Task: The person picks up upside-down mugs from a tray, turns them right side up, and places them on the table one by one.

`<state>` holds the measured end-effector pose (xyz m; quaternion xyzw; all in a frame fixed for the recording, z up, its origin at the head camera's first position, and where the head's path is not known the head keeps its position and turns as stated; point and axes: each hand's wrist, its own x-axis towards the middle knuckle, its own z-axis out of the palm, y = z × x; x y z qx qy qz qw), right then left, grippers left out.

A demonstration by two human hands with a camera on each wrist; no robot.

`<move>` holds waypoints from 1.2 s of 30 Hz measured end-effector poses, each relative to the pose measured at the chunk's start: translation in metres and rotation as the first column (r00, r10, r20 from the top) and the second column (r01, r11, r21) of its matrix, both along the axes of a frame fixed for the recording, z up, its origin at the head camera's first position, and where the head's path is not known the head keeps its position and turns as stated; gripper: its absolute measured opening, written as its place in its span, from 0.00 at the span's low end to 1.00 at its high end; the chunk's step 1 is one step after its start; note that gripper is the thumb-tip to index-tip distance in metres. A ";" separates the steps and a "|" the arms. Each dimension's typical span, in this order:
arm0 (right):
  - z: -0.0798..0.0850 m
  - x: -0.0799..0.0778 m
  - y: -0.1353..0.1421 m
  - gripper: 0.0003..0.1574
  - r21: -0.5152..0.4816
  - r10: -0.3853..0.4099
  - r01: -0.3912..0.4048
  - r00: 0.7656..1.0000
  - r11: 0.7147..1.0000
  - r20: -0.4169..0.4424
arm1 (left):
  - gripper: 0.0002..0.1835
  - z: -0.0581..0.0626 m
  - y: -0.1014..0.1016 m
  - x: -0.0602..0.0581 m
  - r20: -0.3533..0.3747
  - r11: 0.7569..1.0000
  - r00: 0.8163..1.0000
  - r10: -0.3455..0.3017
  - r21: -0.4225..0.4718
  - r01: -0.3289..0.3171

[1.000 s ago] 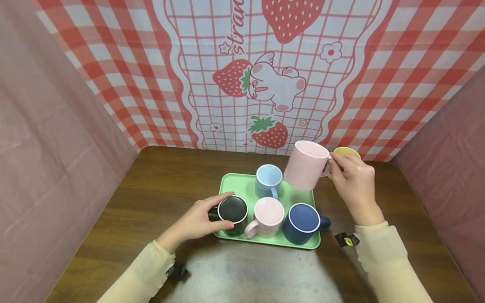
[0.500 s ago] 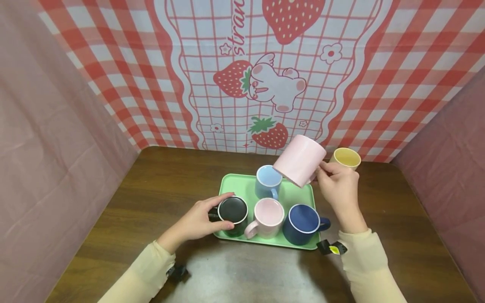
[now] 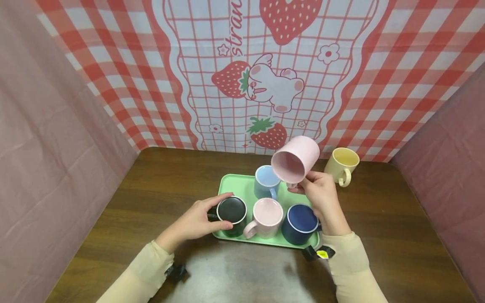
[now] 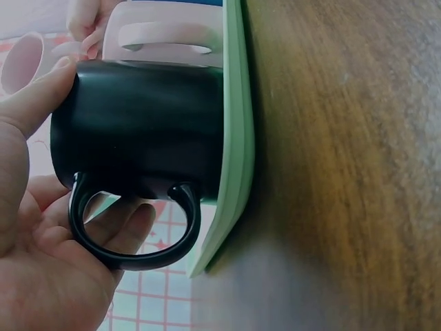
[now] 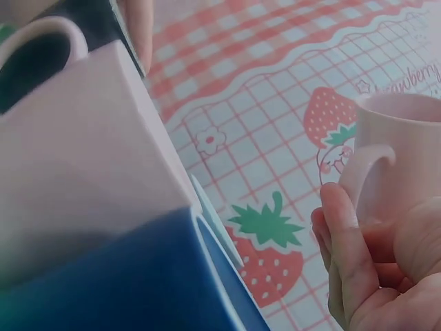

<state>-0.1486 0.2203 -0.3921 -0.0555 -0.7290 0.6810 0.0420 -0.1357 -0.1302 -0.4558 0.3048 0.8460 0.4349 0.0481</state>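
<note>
My left hand (image 3: 193, 219) is around the black mug (image 4: 138, 127), thumb on one side near the rim and fingers on the other. That mug stands upright at the left front of the green tray (image 3: 233, 183). My right hand (image 3: 322, 200) pinches the handle of a pink mug (image 3: 305, 149) in the air above the tray's back right. It is tipped over, its mouth facing down to the front left. A second pink mug (image 3: 268, 216) stands mid-front on the tray, between the black mug and a dark blue mug (image 3: 299, 225). A light blue mug (image 3: 266, 185) stands behind, partly under the raised mug.
A yellow mug (image 3: 342, 166) stands on the wooden table (image 3: 163, 181) at the back right, off the tray. A red-and-white checked cloth (image 3: 151, 84) with strawberries hangs behind. Pink cloth walls (image 3: 451, 134) close off both sides.
My right hand has moved left and turned the pink mug from nearly upright to tipped, mouth toward the front left. The yellow mug is now fully visible. My left hand stays on the black mug.
</note>
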 end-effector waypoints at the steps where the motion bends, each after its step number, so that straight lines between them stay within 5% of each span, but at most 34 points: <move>1: 0.000 0.000 0.000 0.18 -0.016 -0.003 0.003 1.000 1.000 0.007 | 0.44 0.001 0.000 0.000 0.003 1.000 1.000 -0.003 -0.002 0.003; 8: -0.006 -0.003 0.004 0.13 -0.131 -0.011 0.016 0.999 0.991 0.041 | 0.44 0.009 0.001 -0.003 0.018 0.999 1.000 -0.024 -0.042 0.025; 19: -0.016 -0.005 0.013 0.28 -0.216 -0.006 0.032 0.993 0.976 0.119 | 0.43 0.040 0.011 -0.022 -0.030 0.975 0.992 -0.119 -0.191 0.111; 28: -0.022 -0.012 0.013 0.29 -0.259 0.049 -0.018 0.992 0.966 0.115 | 0.22 0.072 0.075 -0.043 0.018 0.996 0.999 0.048 0.075 -0.049; 36: -0.024 -0.013 0.011 0.28 -0.303 0.049 -0.009 0.991 0.953 0.124 | 0.16 0.083 0.138 -0.049 0.115 0.981 0.985 0.130 0.131 -0.145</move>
